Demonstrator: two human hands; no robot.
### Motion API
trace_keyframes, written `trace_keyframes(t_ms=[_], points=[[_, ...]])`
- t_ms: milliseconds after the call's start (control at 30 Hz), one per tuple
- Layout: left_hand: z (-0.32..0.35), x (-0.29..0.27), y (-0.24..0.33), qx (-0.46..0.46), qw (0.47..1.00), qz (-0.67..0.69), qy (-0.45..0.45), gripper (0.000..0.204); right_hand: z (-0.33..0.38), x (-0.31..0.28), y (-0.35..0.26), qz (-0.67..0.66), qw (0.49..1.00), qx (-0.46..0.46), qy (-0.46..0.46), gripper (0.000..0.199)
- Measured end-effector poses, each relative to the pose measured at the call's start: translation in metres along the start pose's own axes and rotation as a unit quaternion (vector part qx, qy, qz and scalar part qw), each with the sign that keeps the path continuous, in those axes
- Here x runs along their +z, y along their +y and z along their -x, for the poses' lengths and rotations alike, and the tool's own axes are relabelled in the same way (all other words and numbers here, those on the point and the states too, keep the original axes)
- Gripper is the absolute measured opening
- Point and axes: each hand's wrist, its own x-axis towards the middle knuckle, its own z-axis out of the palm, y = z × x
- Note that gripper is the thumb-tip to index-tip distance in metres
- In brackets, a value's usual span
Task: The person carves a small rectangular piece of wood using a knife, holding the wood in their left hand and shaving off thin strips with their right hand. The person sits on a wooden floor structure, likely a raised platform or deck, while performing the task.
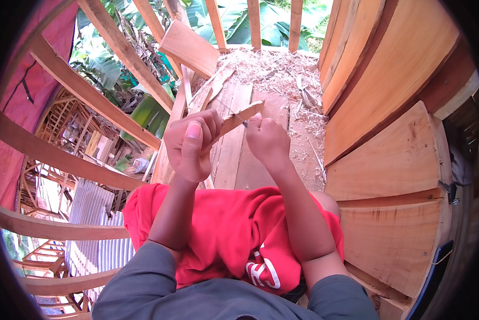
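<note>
My left hand (191,144) is closed around a flat strip of light wood (240,116), which slants up to the right above my lap. The strip's far end is pale and rough-edged, as if cut. My right hand (269,140) is a fist beside the strip, gripping what looks like a small knife (244,122). Only a short dark bit of it and a thin line across the wood show. Its handle is hidden in my fingers. Red cloth (223,224) covers my lap below both hands.
Wood shavings (271,69) are heaped on the plank floor (261,154) ahead. A wooden block (189,48) leans at the slatted railing (125,58) on the left. A plank wall (383,154) with a metal latch (451,192) stands close on the right.
</note>
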Motion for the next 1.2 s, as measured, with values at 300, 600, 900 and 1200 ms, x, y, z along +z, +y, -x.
trace_keyframes(t_ms=[300,600,900,1200], points=[[-0.003,-0.002,0.007,0.011,1.000,0.014,0.006,0.045,-0.004,0.003,-0.014,0.046,0.999,-0.002,0.013,0.056],[-0.011,-0.015,0.031,-0.016,1.000,0.016,0.001,0.047,0.001,0.010,-0.022,0.050,0.999,-0.011,-0.005,0.053],[-0.017,-0.026,0.027,-0.027,0.996,0.059,0.053,0.044,-0.010,0.029,-0.003,-0.018,0.999,-0.013,0.030,0.053],[-0.016,-0.023,0.015,-0.020,0.998,0.043,0.040,0.042,-0.019,0.028,0.000,0.042,0.998,-0.012,0.051,0.055]])
